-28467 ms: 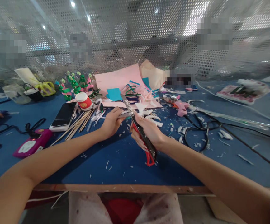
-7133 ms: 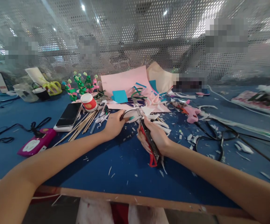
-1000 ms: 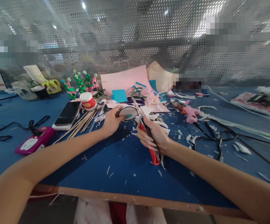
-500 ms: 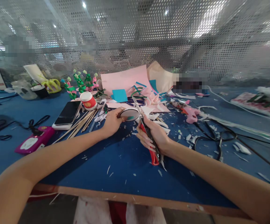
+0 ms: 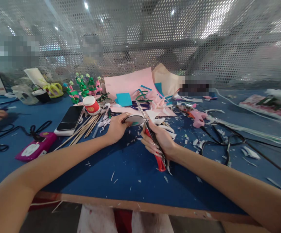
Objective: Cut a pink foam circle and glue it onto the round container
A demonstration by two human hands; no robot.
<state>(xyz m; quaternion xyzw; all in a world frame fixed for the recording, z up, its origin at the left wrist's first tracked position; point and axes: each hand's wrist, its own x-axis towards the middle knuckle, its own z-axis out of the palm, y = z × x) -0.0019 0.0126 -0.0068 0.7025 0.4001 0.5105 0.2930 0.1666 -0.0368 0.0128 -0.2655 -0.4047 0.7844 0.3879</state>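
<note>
- Red-handled scissors point(image 5: 150, 131) sit in the right hand point(image 5: 160, 138), fingers wrapped round them.
- Left hand point(image 5: 117, 130) pinches a disc point(image 5: 135, 120) right by the scissors.
- Scraps point(image 5: 251, 152) litter the table point(image 5: 87, 179).

From my remote station I observe two items. The disc point(image 5: 133, 120) is thin and pale grey-white with a dark rim. I see it tilted, appearing as a narrow ellipse, gripped at its left edge in the left hand point(image 5: 118, 128) above the table. A teal patch shows on its lower face; I cannot determine its nature. The scissors point(image 5: 154, 136) have metal blades and red-and-black handles, gripped in the right hand point(image 5: 158, 139). I read the blades directed away, beside the disc's right edge; contact is indeterminable.
</note>
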